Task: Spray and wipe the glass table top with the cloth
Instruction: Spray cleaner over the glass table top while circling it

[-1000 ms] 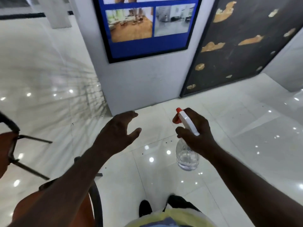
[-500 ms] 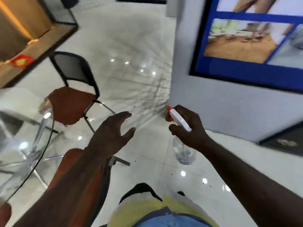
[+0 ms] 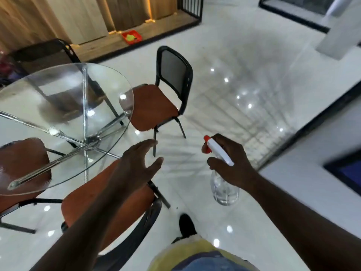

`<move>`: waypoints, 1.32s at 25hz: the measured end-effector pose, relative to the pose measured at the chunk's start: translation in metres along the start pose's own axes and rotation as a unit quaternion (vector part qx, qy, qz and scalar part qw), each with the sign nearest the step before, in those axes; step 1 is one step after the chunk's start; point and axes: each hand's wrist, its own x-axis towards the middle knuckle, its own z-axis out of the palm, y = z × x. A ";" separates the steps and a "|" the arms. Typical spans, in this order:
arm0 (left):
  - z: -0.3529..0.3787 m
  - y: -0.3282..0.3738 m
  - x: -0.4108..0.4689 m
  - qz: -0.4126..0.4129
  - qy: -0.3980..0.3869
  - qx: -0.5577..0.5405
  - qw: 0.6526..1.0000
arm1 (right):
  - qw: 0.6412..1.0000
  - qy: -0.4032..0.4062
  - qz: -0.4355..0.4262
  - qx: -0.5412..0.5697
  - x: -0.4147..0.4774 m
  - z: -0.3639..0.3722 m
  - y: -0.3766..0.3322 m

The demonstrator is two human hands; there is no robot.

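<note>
Round clear glass table top (image 3: 58,94) on crossed chrome legs (image 3: 84,114), standing on a glossy white tiled floor (image 3: 224,114).
Three black-framed chairs with orange-brown seats stand on the same floor round the table: the far chair (image 3: 154,108) with its seat just under the right rim, the left chair (image 3: 21,159) partly beneath the near edge, and the near chair (image 3: 86,194) just beside the near rim. Bright light spots reflect in the glass and tiles.

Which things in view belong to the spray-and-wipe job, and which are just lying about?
Job:
spray bottle, gripped by right hand
glass table top
left hand, open and empty
No cloth in view.

Lying about:
chair with black back
near orange chair
red tray
</note>
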 end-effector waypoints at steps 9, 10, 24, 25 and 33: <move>-0.048 -0.048 0.056 -0.109 0.120 0.018 0.987 | 0.985 -0.162 -0.030 0.046 0.165 0.051 -0.006; -0.052 -0.059 0.059 -0.131 0.129 0.021 0.983 | 0.981 -0.181 -0.026 0.062 0.183 0.064 -0.002; -0.026 -0.103 0.120 -0.437 0.153 -0.016 0.886 | 0.882 -0.468 -0.061 0.002 0.413 0.219 0.058; -0.019 -0.111 0.121 -0.458 0.147 -0.030 0.876 | 0.878 -0.475 -0.055 -0.014 0.420 0.230 0.061; 0.033 -0.181 0.144 -0.497 0.048 -0.100 0.861 | 0.838 -0.516 -0.099 -0.147 0.471 0.295 0.077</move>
